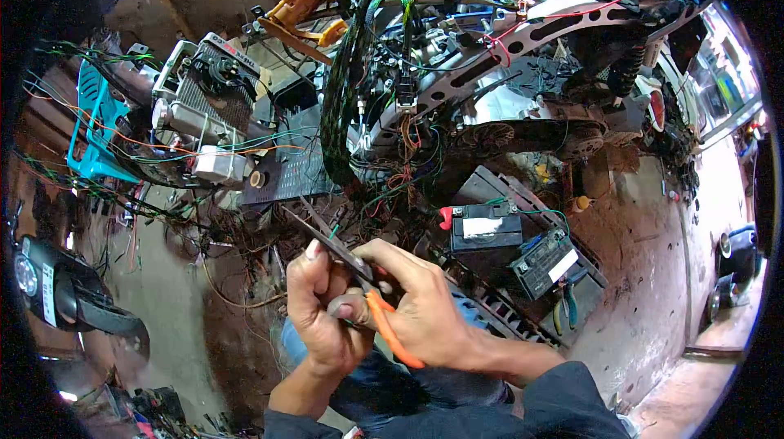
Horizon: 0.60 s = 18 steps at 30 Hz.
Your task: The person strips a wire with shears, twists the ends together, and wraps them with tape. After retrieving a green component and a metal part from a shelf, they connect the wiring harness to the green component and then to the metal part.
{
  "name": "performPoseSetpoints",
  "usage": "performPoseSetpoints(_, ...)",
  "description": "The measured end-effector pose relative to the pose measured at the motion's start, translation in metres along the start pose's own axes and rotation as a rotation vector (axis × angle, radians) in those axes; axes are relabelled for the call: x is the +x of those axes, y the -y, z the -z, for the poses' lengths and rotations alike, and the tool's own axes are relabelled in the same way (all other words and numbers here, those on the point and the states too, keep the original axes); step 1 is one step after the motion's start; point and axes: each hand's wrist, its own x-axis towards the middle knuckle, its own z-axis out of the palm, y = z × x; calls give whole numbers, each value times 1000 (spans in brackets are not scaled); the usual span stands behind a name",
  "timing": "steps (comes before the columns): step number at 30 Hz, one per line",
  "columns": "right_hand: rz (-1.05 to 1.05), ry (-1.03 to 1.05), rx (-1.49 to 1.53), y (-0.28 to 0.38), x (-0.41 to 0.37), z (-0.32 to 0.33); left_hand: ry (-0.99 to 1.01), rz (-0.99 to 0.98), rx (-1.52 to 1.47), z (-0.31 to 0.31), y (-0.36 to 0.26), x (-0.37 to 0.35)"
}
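Note:
Orange-handled scissors (394,333) are gripped in my right hand (425,304), their dark blades apart and pointing up and left. My left hand (322,308) is closed beside the blades, thumb and fingers pinched together near a short green wire end (334,231); the rest of what it holds is hidden. Just beyond both hands hangs a tangle of thin coloured wires (400,178) below a thick black sleeved cable bundle (336,112).
A metal vehicle frame (523,35) spans the top. Two black batteries (486,239) (543,276) and pliers (565,308) lie at right. A radiator (216,96) and turquoise plastic part (98,129) are at upper left, a black headlamp unit (49,284) lower left.

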Motion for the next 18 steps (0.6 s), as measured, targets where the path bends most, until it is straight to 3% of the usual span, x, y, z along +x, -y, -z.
performPoseSetpoints(1,61,-56,-12,-2,2,-6,86,-50,34,5,-3,3)
performPoseSetpoints(2,54,-86,-4,-1,2,-10,-116,-157,30,0,8,5)
performPoseSetpoints(4,37,-147,12,3,4,-18,162,-71,-195,16,8,12)
performPoseSetpoints(6,13,-462,219,-12,16,-24,520,-53,-375,23,8,9)
performPoseSetpoints(7,-228,-476,441,-13,19,-20,543,-3,-449,21,16,2)
performPoseSetpoints(10,-117,-433,383,-1,13,-24,364,-20,-299,16,20,4)
performPoseSetpoints(11,-113,-401,346,1,11,-21,469,39,-355,25,20,13)
performPoseSetpoints(12,-37,-406,417,-1,11,-24,436,62,-370,28,20,15)
performPoseSetpoints(13,-102,-376,468,3,7,-23,404,89,-390,29,20,16)
performPoseSetpoints(18,-76,-396,347,-8,4,-7,353,121,-335,30,22,12)
